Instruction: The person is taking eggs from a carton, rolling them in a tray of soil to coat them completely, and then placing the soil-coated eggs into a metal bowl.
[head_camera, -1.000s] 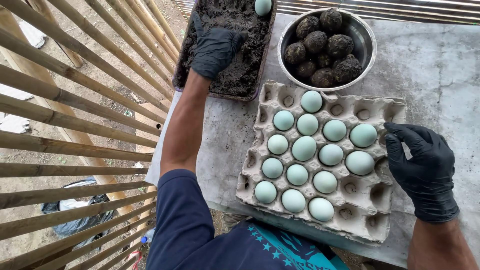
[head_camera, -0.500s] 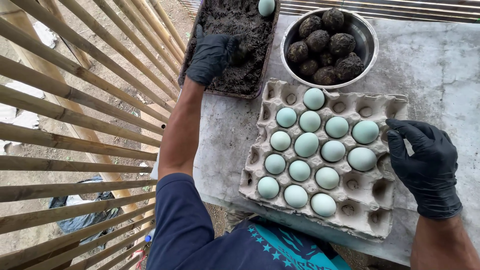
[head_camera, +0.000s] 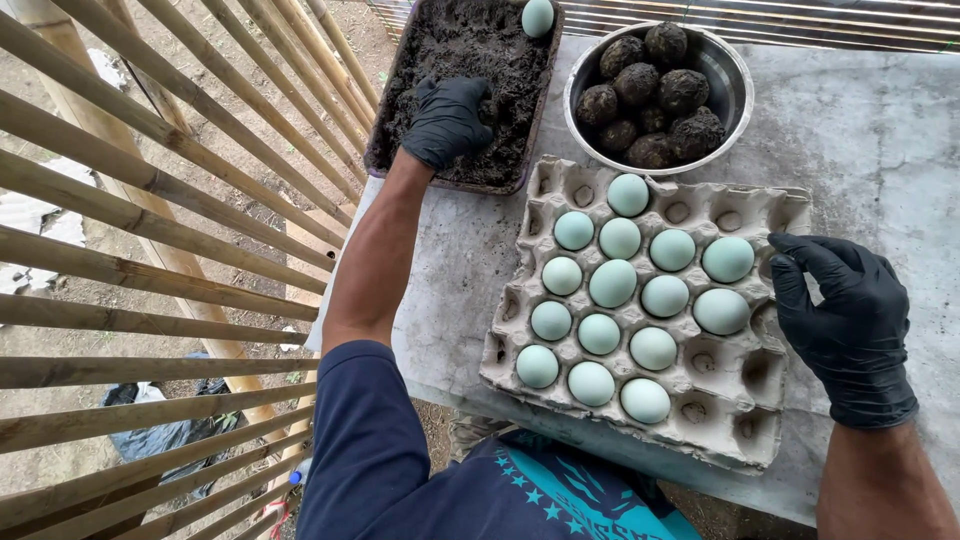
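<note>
My left hand (head_camera: 447, 122), in a black glove, is pressed into dark mud in a rectangular tray (head_camera: 392, 112) at the top, its fingers curled into the mud. One pale blue-green egg (head_camera: 537, 16) lies at the tray's far end. My right hand (head_camera: 845, 320), also black-gloved, rests with spread fingers on the right edge of a grey cardboard egg tray (head_camera: 760, 420), touching nothing but the cardboard. Several pale blue-green eggs (head_camera: 612, 283) sit in that tray. A metal bowl (head_camera: 735, 82) behind it holds several mud-coated eggs (head_camera: 652, 88).
Everything stands on a grey concrete tabletop (head_camera: 880, 140). A fence of bamboo slats (head_camera: 150, 200) runs along the left, with bare ground and a dark plastic bag (head_camera: 160, 435) beyond it. More slats cross the top right.
My left hand has pushed a little further into the mud. My right hand has stayed at the egg tray's right edge. The view has shifted slightly.
</note>
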